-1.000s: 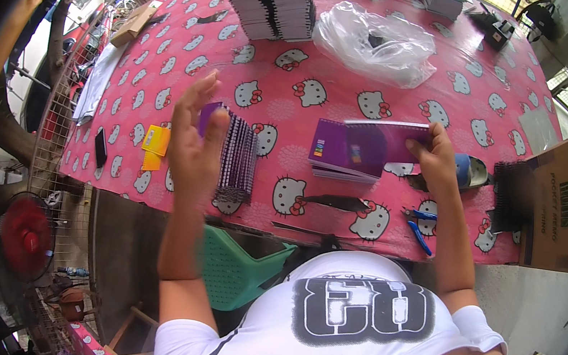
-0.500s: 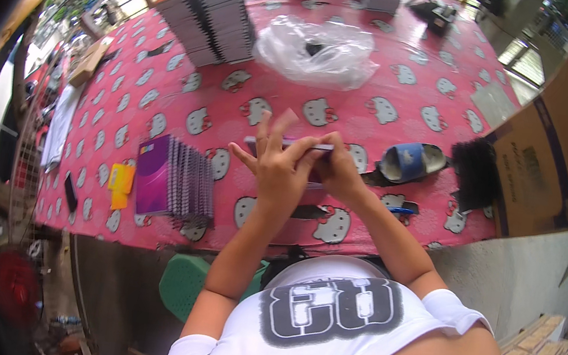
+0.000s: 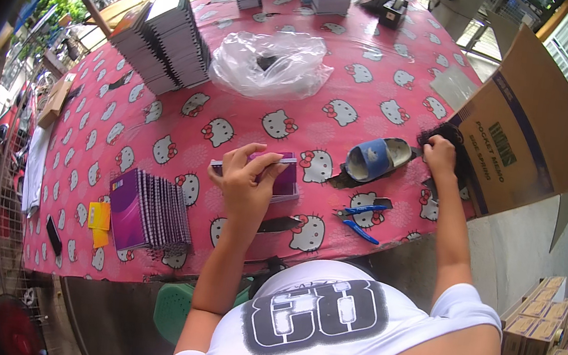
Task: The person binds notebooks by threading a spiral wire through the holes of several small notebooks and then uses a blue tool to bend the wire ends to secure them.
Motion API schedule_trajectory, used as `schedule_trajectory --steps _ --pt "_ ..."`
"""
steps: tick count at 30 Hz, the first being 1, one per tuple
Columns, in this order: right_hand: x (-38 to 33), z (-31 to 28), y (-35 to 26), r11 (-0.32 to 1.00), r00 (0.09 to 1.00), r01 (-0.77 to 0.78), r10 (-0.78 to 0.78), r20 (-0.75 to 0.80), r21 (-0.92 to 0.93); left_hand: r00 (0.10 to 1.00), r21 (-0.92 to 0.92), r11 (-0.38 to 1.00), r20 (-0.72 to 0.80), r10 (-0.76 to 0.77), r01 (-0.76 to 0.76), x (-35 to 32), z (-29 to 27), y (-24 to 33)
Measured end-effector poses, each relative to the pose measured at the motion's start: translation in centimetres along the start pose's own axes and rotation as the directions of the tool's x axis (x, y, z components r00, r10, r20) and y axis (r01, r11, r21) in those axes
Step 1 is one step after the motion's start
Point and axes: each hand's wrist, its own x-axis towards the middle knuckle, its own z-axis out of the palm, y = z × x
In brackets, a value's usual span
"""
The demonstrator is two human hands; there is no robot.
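Observation:
My left hand pinches a small purple notebook by its edge, tilted above the table. Beneath it lies another purple notebook, partly hidden by that hand. My right hand reaches far to the right, its fingers curled into a bristly black pile that looks like thin binding coils. Whatever those fingertips grip is hidden. Between the hands rests a blue and grey slipper, with blue-handled cutters nearer to me. Left of my left hand stands a row of purple spiral notebooks.
An upright cardboard flap borders the right side of the pink patterned table. Farther off are a clear plastic bag and tall notebook stacks. A yellow packet and a phone lie left. Another person sits beyond the far edge.
My right hand has left the notebook and moved right to the black pile. My left hand still holds the notebook. The view has shifted, and the cutters are now uncovered.

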Motion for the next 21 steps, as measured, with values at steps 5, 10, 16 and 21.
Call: schedule_trajectory --steps 5,10,16,21 --pt "-4.3 -4.6 -10.7 0.800 0.844 0.522 -0.433 -0.316 0.296 0.999 0.015 0.999 0.021 -0.034 0.033 -0.4 -0.2 0.3" --pt "-11.8 -6.7 -21.5 0.384 0.791 0.436 -0.596 -0.142 0.814 0.996 -0.063 0.995 0.045 -0.075 0.078 -0.7 -0.6 0.7" --pt "-10.5 -7.1 -22.5 0.350 0.715 0.446 -0.693 -0.093 0.824 1.000 -0.142 0.990 0.010 -0.025 0.026 -0.9 -1.1 0.4" --pt "-8.9 -7.0 -22.4 0.312 0.567 0.427 -0.824 0.018 0.849 0.998 -0.135 0.989 -0.032 0.052 -0.056 -0.7 -0.9 0.2"
